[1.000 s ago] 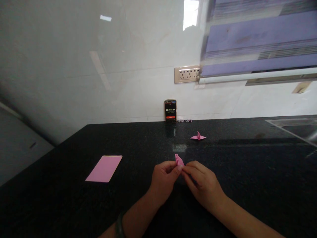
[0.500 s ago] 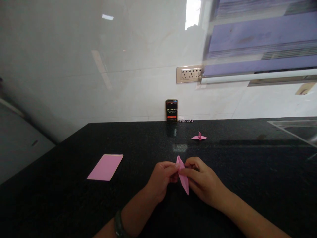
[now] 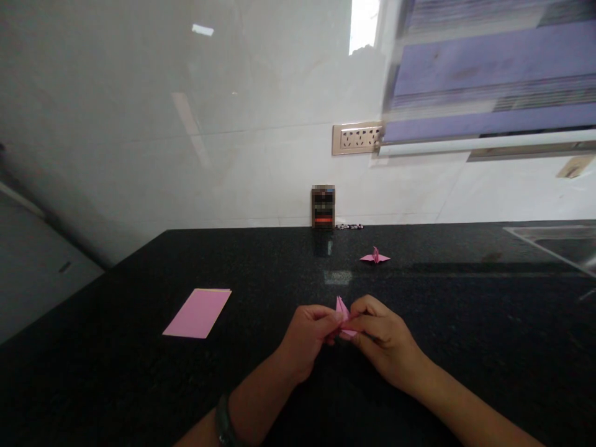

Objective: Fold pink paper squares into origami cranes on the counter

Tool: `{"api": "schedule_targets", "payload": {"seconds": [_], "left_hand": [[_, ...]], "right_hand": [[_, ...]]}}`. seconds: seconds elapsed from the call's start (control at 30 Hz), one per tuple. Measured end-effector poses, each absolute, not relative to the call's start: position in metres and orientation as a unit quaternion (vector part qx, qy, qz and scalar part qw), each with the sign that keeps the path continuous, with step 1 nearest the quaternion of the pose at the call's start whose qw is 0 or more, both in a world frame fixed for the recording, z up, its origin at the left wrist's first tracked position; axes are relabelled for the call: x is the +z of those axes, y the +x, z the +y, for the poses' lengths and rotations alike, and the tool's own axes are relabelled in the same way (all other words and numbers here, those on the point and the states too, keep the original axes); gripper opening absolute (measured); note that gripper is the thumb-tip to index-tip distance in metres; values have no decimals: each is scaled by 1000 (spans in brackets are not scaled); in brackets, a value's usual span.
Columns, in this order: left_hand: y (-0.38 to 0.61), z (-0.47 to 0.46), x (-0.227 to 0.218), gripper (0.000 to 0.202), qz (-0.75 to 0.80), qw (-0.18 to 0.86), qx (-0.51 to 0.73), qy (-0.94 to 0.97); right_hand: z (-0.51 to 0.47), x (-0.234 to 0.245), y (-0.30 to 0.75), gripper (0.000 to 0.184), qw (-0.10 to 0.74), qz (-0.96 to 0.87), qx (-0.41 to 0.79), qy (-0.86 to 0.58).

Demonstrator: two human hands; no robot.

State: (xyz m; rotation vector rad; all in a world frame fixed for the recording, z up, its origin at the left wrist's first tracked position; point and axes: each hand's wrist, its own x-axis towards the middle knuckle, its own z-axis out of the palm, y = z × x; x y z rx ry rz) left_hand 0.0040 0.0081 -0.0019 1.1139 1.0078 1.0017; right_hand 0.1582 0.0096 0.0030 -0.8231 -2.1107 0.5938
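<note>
Both hands pinch a piece of folded pink origami paper [image 3: 341, 305] just above the black countertop. My left hand [image 3: 307, 338] grips its left side between thumb and fingers, and a bracelet circles that wrist. From the right, my right hand [image 3: 386, 335] closes its thumb and fingertips on the same paper. Narrow points stick up above the fingertips, while a short lower part shows below; the middle is hidden by the fingers. Farther back on the counter sits a finished pink paper crane [image 3: 375, 256] with its wings spread.
A stack of pink paper sheets [image 3: 198, 314] lies to the left on the black countertop [image 3: 261, 261]. Against the tiled wall leans a phone [image 3: 323, 207], its screen blurred, beside a beaded strap [image 3: 350, 226]. A wall socket [image 3: 356, 138] and a purple-striped blind [image 3: 488, 74] are above.
The long lower point of the folded paper, which hung down toward me, is now folded up, so the paper looks shorter. Both hands stay nearly in place, slightly closer together.
</note>
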Motion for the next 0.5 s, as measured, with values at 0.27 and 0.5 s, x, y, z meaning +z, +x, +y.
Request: {"api": "schedule_targets", "payload": {"seconds": [0.27, 0.5], "left_hand": [[3, 9, 3, 25, 441, 610, 418, 509], [3, 9, -1, 27, 431, 593, 418, 536]], "right_hand": [[17, 5, 157, 10, 400, -738, 388, -381], [15, -3, 155, 16, 390, -683, 456, -417]]}}
